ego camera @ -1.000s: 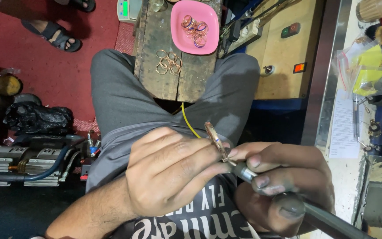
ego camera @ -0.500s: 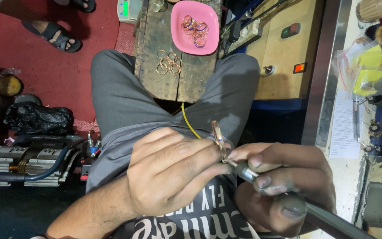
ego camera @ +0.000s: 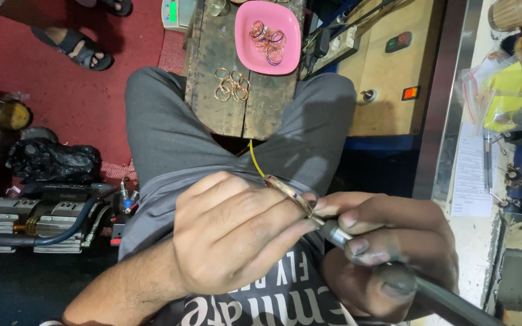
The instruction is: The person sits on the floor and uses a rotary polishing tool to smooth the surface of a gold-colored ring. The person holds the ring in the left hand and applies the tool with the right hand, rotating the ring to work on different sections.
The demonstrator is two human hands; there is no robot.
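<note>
Left hand (ego camera: 231, 238) curls narrowly around a thin bangle (ego camera: 290, 193), pinching it at the fingertips above the lap. Right hand (ego camera: 388, 253) wraps closed on a dark handheld tool (ego camera: 357, 244), its tip touching the bangle's edge. A thin yellow wire (ego camera: 256, 158) runs up from behind the bangle, between the knees.

Surroundings: one wooden block (ego camera: 225, 90) stands between the grey-trousered legs, carrying a loose pile of rings (ego camera: 231, 86), count unclear because they overlap. One pink tray (ego camera: 243, 42) beyond it holds more bangles (ego camera: 267, 41), also tangled. One black bag (ego camera: 49, 160) and one machine (ego camera: 37, 214) lie left. One sandalled foot (ego camera: 74, 45), another person's, rests on red floor.
</note>
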